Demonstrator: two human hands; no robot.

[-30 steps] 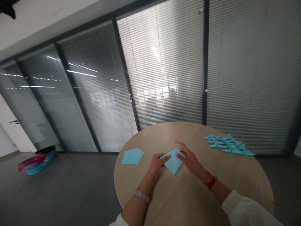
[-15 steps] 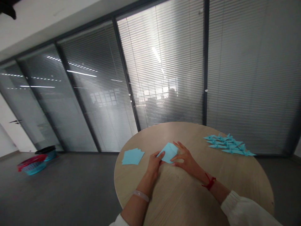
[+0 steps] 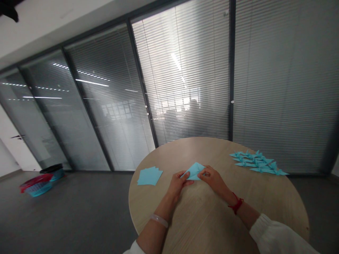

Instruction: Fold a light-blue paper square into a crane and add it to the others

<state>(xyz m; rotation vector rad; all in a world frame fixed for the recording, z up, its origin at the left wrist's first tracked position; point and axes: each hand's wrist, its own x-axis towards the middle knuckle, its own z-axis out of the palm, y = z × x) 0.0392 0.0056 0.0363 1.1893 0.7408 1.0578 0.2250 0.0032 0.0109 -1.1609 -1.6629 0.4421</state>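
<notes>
Glass partitions with lowered blinds (image 3: 185, 70) fill the upper frame in the head view, and a round wooden table (image 3: 225, 218) spreads across the lower centre, its near edge cut off by the bottom of the frame. Shapes behind the blinds are too hazy to name, and a dark object at the upper left corner is cropped. Fingers cover parts of the light-blue folded paper (image 3: 194, 171) at the table's middle, so its exact fold is hard to read. The left hand (image 3: 178, 183) is partly closed, pinching the paper's left side between thumb and fingers; the right hand (image 3: 210, 176) has its fingers curled, thumb and fingertips grasping the right side. Loose blue sheets (image 3: 149, 176) lie left of the hands, and folded blue paper cranes (image 3: 256, 162) crowd together at the right, overlapping too much to count.
</notes>
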